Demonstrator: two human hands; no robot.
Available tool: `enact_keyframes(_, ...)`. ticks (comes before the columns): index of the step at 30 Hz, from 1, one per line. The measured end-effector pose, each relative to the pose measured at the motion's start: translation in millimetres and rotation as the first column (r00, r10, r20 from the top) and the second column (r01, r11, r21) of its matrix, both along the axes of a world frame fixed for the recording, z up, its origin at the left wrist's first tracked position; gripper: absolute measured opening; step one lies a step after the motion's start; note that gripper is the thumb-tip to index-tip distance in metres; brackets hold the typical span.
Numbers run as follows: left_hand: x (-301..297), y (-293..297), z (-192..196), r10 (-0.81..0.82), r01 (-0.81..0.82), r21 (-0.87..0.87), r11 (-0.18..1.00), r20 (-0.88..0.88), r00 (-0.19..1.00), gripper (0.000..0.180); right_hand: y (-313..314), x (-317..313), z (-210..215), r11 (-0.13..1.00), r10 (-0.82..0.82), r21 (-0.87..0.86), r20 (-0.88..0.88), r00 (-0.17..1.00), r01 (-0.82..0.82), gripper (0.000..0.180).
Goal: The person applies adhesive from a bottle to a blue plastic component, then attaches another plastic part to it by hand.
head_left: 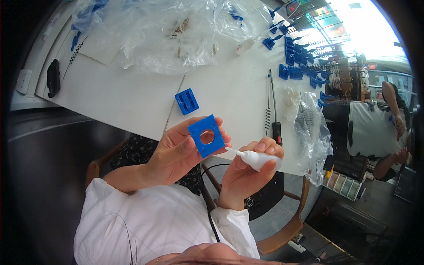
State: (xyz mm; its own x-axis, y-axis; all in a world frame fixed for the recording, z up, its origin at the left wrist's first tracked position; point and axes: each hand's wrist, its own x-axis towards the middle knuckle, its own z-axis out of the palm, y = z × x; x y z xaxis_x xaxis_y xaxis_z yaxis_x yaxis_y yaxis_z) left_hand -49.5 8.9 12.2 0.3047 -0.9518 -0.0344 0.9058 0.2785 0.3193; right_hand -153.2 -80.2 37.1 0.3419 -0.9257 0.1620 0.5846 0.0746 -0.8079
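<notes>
Blue square plastic piece with a round central hole point(207, 123), gripped between the thumb and fingers of the left hand point(176, 142), tilted, well above the desk point(145, 95). Closed around a white squeeze bottle with a slim nozzle point(255, 160) with the right hand point(247, 170); pointing the nozzle leftward, its tip right by the lower right edge of the square piece, too close to tell whether touching. On the desk just beyond the left hand, a blue slotted plastic block point(187, 101). Beyond the right hand, a long screwdriver with a black and red handle point(276, 128), beside a thin black coiled wire point(267, 117). To the right of the right hand, a crumpled clear plastic bag point(316, 145) at the desk's edge. Farther beyond both hands, a spread of clear plastic sheeting point(150, 42) and, to the right, clustered blue plastic parts point(298, 55).
</notes>
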Motion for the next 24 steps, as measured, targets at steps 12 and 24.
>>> enact_keyframes(12, -2.3, 1.0, -5.7, 0.044, -0.04, -0.103, 0.994, 0.032, 0.999, 0.052, 1.5, 0.7, 2.5, 0.97, -0.127, -0.223, -0.145, 0.981, 0.092, 0.036)
enact_keyframes(24, -1.0, -0.1, -6.2, 0.035, -0.031, -0.091, 0.995, 0.041, 0.999, 0.051, 1.9, 1.8, 5.5, 0.974, -0.125, -0.208, -0.164, 0.979, 0.089, 0.037)
